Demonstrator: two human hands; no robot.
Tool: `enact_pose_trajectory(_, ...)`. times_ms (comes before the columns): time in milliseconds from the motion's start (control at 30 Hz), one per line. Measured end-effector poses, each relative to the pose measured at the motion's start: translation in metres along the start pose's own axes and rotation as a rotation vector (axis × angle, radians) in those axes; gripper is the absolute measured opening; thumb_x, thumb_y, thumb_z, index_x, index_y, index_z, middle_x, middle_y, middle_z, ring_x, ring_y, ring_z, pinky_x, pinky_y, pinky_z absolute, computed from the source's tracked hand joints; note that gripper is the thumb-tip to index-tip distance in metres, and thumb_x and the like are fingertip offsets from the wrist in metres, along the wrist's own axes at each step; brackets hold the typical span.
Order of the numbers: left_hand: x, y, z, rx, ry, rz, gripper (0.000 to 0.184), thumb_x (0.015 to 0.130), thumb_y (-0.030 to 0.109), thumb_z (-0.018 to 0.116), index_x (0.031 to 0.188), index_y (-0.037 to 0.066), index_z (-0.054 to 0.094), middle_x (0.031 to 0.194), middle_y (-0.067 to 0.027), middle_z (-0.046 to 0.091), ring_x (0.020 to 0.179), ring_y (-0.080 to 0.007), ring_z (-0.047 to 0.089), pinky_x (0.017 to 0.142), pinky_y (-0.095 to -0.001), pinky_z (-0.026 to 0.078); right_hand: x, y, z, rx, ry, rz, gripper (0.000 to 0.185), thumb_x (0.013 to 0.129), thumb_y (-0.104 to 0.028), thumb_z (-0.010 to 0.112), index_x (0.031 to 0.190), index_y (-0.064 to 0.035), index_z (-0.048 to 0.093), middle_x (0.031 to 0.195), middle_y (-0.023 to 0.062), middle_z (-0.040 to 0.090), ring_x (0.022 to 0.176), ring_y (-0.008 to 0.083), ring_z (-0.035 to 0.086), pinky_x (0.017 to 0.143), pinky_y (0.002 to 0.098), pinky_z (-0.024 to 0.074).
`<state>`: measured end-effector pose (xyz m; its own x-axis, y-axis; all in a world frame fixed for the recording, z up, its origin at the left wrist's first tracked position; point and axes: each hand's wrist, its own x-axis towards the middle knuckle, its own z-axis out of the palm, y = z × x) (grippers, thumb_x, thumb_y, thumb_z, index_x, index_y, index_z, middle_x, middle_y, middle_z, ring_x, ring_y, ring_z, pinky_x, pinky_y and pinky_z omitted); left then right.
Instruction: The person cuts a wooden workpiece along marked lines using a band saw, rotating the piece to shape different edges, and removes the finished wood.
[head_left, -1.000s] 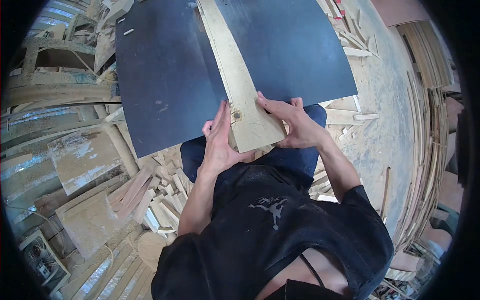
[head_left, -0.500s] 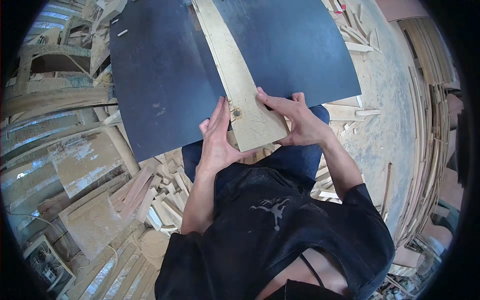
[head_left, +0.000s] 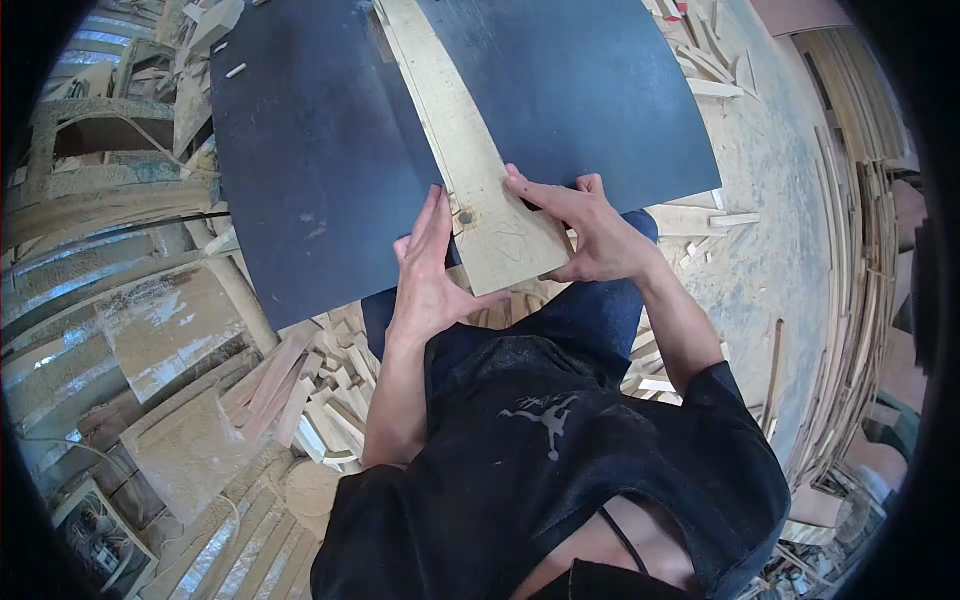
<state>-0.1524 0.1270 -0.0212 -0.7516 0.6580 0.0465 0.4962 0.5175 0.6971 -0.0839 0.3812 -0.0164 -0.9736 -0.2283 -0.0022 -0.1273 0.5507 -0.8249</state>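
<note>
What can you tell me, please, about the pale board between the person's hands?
The pale board looks like wood: long, with a curved right edge and a wider near end. A dark knot sits near its left edge, with faint drawn lines beside it. It lies along the dark tabletop, its near end jutting past the edge. The left hand is at its left edge; the right hand holds its right. The far end isn't clearly visible.

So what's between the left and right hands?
In the head view, the near end of the pale wooden board lies between the left hand and right hand; its dark spot is nearer the left.
</note>
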Motion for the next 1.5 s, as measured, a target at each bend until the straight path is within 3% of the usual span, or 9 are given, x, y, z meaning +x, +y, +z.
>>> enact_pose_trajectory(1000, 0.024, -0.009, -0.008, 0.016, 0.022, -0.021, 0.139, 0.045, 0.037, 0.101, 0.160, 0.003, 0.032, 0.161, -0.0231, 0.038, 0.146, -0.0332, 0.044, 0.111, -0.0452, 0.035, 0.026, 0.007, -0.011, -0.013, 0.000, -0.004, 0.119, 0.053, -0.024, 0.092, 0.159, -0.0157, 0.040, 0.164, 0.0051, 0.040, 0.095, 0.0193, 0.050, 0.096, 0.0323, 0.0309)
enact_pose_trajectory(1500, 0.038, -0.017, -0.012, 0.034, 0.035, -0.006, 0.137, 0.045, 0.037, 0.102, 0.159, 0.002, 0.034, 0.161, -0.0233, 0.038, 0.145, -0.0341, 0.044, 0.114, -0.0457, 0.035, 0.041, 0.012, -0.014, -0.011, 0.033, 0.023, 0.119, 0.051, -0.027, 0.093, 0.159, -0.0193, 0.042, 0.162, 0.0008, 0.044, 0.088, 0.0215, 0.044, 0.094, 0.0298, 0.0370)
